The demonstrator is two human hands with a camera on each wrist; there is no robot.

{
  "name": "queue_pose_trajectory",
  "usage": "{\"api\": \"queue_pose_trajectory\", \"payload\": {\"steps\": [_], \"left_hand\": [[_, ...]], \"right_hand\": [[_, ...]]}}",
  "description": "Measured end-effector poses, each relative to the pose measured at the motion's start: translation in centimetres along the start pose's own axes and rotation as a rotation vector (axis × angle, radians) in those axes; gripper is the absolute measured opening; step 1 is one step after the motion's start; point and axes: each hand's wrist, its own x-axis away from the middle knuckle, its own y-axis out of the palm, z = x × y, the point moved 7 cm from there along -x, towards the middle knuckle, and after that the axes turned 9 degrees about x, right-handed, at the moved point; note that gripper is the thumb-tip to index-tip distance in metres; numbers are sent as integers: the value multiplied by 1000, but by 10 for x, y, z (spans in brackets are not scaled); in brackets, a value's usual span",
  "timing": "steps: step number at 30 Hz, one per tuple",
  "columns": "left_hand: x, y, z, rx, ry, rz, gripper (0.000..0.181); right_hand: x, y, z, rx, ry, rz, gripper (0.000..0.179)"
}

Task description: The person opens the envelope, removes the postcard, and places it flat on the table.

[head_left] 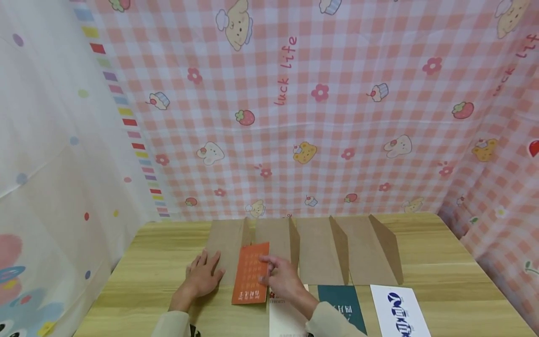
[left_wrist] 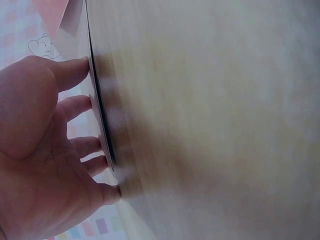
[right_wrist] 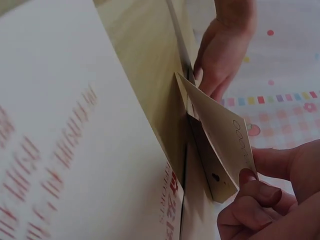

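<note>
In the head view, my left hand rests with spread fingers on the leftmost brown paper envelope, near its left side. From the left wrist, the fingertips touch the thin envelope, and one finger reaches past its edge. My right hand pinches an orange card by its right edge, between thumb and fingers. The card is tilted and overlaps the leftmost envelope's open flap. Its pale back, marked with small loops, faces the right wrist camera.
More brown envelopes with raised flaps, such as this one and the rightmost envelope, stand in a row to the right. In front lie a cream card partly under my right arm, a dark green card and a white card.
</note>
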Motion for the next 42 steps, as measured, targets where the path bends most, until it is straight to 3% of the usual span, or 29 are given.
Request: {"api": "queue_pose_trajectory", "payload": {"steps": [12, 22, 36, 42], "left_hand": [[1, 1, -1, 11, -12, -4, 55], [2, 1, 0, 15, -13, -7, 55], [-1, 2, -3, 16, -9, -13, 56], [-1, 1, -3, 10, 3, -10, 56]], "right_hand": [[9, 12, 5, 34, -23, -25, 49], [19, 20, 8, 119, -9, -69, 48], [31, 26, 19, 142, 16, -140, 48], [37, 32, 24, 126, 77, -203, 49]]}}
